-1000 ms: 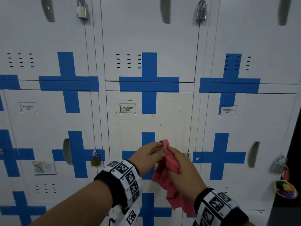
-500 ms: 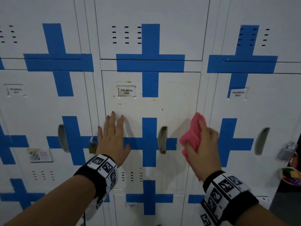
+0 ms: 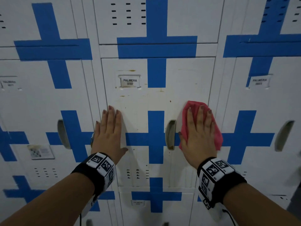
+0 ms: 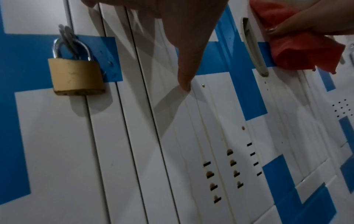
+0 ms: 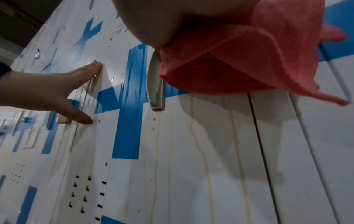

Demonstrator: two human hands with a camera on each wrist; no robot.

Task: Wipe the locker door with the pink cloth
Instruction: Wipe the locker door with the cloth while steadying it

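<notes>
Far left: brass padlock [image 4: 75, 76] hanging off the neighbouring locker, not involved. Then left hand [image 3: 108, 134] flat on the stained white metal locker door with blue cross [image 3: 140, 101], fingers straight, holding nothing, probably just bracing the door so it doesn't rattle. Recessed grey handle [image 3: 170, 134] in between. Right hand [image 3: 199, 136] spread flat too, pressing the pink cloth [image 3: 216, 134] against the door's right edge, ready to wipe. Compared with half a second back: cloth no longer bunched in fingers, now flattened out under the palm.
</notes>
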